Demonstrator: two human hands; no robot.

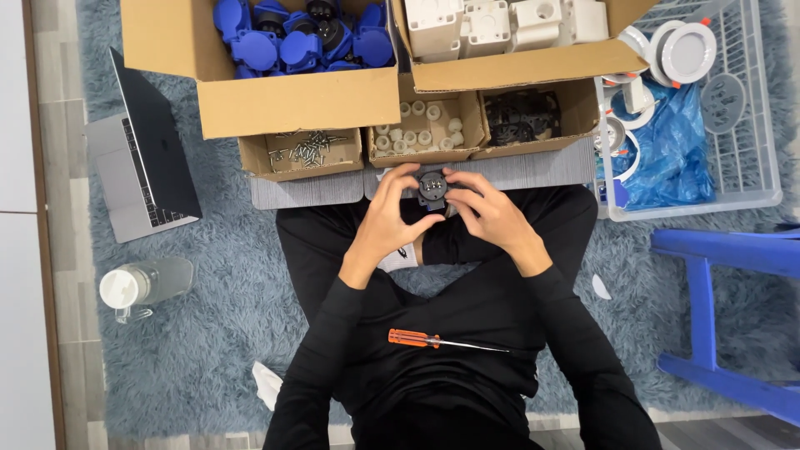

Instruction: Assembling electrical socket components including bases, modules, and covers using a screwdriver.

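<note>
My left hand (387, 218) and my right hand (486, 211) meet in front of me above my crossed legs. Both hold a small round black part (432, 188) between the fingertips, its face turned up toward the camera. An orange-handled screwdriver (433, 340) lies loose across my lap, nearer my body, with its tip pointing right. Just beyond my hands sit three small open cardboard boxes: screws (307, 147), small white cylinders (419, 132), and black round parts (522, 117).
Two bigger cartons stand farther back, one with blue lidded parts (304, 37), one with white housings (502, 23). A white wire basket (748, 133) with a blue bag is at right, a blue stool (723, 308) lower right, a laptop (146, 150) and a jar (143, 285) at left.
</note>
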